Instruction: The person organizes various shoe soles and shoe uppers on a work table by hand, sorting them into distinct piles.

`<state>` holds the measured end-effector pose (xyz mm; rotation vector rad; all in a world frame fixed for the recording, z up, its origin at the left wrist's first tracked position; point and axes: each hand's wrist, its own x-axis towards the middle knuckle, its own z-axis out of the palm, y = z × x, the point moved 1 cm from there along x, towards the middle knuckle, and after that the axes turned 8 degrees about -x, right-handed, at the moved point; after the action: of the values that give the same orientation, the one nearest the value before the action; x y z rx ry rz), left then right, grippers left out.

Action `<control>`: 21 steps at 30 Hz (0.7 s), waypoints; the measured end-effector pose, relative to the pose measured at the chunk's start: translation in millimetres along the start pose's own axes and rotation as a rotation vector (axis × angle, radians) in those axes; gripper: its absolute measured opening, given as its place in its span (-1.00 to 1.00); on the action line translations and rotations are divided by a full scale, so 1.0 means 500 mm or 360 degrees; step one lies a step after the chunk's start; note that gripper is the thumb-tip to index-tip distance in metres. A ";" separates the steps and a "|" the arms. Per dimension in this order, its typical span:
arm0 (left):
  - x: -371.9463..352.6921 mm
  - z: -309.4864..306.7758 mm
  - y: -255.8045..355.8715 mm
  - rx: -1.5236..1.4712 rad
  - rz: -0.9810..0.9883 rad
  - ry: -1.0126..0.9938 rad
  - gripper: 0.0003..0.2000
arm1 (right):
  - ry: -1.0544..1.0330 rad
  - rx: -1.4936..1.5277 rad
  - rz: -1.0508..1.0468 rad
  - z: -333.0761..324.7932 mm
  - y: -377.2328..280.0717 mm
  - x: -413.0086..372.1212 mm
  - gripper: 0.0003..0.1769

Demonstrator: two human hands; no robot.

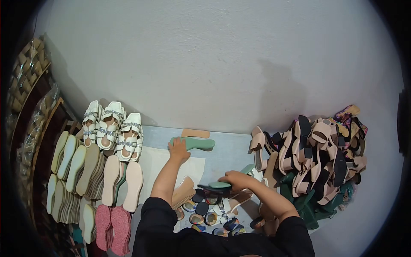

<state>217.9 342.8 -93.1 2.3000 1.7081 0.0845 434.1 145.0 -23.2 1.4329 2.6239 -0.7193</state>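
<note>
My left hand [179, 148] rests on the left end of a green insole [201, 144], its fingers spread over it. The insole lies flat near the wall, beside a tan insole [195, 133]. Nearer to me, my right hand [236, 180] grips a shoe sole, green on top and dark beneath [217, 186], held above the table and partly blurred. Below it are several small heel pieces with dark or multicoloured ends [210, 218] and a white strapped sandal with a jewelled trim [223, 210]. Tan wedge-shaped pieces [183, 192] stand between my arms.
White jewelled sandals [112, 124] stand at the back left. Stacked insoles in cream [90, 167], pale pink [134, 180] and fuzzy pink [121, 229] line the left. A tall heap of pink and black sandals [314, 154] is on the right, with green shoes [306, 207] below.
</note>
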 end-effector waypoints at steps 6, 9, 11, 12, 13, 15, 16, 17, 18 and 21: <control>0.010 -0.059 -0.028 -0.0607 -0.0540 -0.0123 -0.09 | 0.0316 0.0072 0.0047 -0.016 -0.023 -0.099 -0.41; 0.064 0.021 -0.106 -0.1126 -0.0578 0.0148 -0.06 | 0.0839 0.0200 0.0276 -0.037 -0.038 -0.137 -0.48; 0.075 0.051 -0.122 -0.1626 -0.0539 0.0338 -0.10 | 0.1260 0.0312 0.0454 -0.045 -0.050 -0.155 -0.54; 0.070 0.044 -0.114 -0.1950 -0.0506 0.0378 -0.15 | 0.1406 0.0548 0.0606 -0.045 -0.058 -0.162 -0.55; 0.065 0.034 -0.106 -0.2274 -0.0464 0.0419 -0.19 | 0.1545 0.0564 0.0684 -0.041 -0.056 -0.167 -0.53; 0.038 0.004 -0.097 -0.2654 -0.0250 0.0497 -0.32 | 0.1817 0.1283 0.0645 -0.008 -0.047 -0.161 -0.47; 0.014 -0.021 -0.089 -0.2840 -0.0139 0.0532 -0.38 | 0.1953 0.1366 0.0628 0.003 -0.051 -0.158 -0.45; -0.013 -0.047 -0.083 -0.2872 -0.0098 0.0531 -0.40 | 0.2089 0.1449 0.0611 0.012 -0.059 -0.155 -0.44; -0.051 -0.084 -0.074 -0.2901 -0.0059 0.0532 -0.43 | 0.2223 0.1535 0.0591 0.019 -0.068 -0.155 -0.42; -0.171 -0.184 -0.058 -0.2961 0.0046 0.0328 -0.47 | 0.2264 0.1656 0.0651 0.035 -0.090 -0.178 -0.42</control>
<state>146.1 286.3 -2.1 0.8275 0.7430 1.2692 445.0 47.7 2.4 3.7581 2.2528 -1.4816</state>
